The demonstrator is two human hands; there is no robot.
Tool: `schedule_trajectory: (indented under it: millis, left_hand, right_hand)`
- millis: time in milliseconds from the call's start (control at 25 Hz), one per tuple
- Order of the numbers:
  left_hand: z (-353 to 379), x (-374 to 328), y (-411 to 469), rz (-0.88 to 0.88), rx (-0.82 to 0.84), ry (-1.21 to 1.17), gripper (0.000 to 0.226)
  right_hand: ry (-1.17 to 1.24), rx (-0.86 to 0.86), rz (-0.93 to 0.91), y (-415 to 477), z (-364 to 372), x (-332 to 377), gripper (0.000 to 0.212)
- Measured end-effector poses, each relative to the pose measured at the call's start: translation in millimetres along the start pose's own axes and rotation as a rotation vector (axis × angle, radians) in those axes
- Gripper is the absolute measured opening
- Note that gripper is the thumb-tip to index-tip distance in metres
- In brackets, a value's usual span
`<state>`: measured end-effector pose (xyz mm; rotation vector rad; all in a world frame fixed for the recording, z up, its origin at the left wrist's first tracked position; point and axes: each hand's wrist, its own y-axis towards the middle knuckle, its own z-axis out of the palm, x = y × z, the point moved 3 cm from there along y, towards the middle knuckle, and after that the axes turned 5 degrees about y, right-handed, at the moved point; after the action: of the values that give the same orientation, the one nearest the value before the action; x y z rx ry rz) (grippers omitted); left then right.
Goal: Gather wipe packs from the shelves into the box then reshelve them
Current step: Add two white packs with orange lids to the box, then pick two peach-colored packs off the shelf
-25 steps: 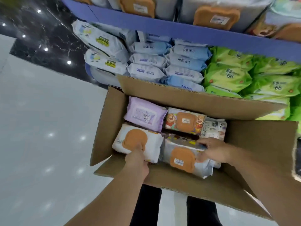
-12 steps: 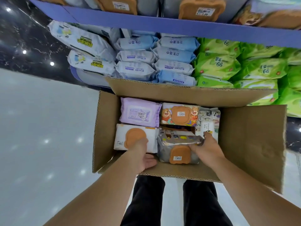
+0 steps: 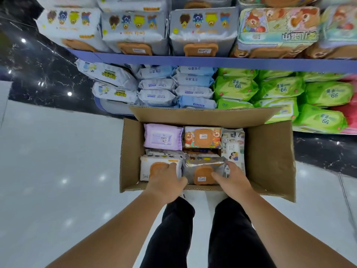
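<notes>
Here the right hand pinches the grey pack (thumb on top); the left hand rests flat on the white pack.

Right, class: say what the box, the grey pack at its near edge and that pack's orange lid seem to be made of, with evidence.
The box is corrugated cardboard, matt brown: fluting shows on its cut edges. The grey pack looks like thin plastic film, glossy: it wrinkles and glints. Its orange lid is probably rigid moulded plastic, smooth with a raised outline.
</notes>
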<state>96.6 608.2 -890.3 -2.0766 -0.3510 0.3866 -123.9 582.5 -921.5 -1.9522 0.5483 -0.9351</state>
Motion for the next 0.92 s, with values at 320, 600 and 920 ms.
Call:
schedule_trajectory:
  millis: [320, 600, 920]
  left_hand:
    - [-44.3, -35.0, -95.6, -0.021, -0.06, -0.41, 0.06]
    - [-101.0, -132.8, -205.9, 0.226, -0.041, -0.469, 0.037]
    - [-141.6, -318.2, -297.3, 0.499, -0.175, -0.404, 0.066]
  right_hand:
    - [0.176, -0.012, 0.01, -104.0, -53.4, 27.2, 0.064]
    - [0.425, -0.251, -0.089, -238.6, -135.7, 40.8, 0.049]
    - [0.626, -0.432, -0.29, -323.6, -276.8, -5.0, 0.053]
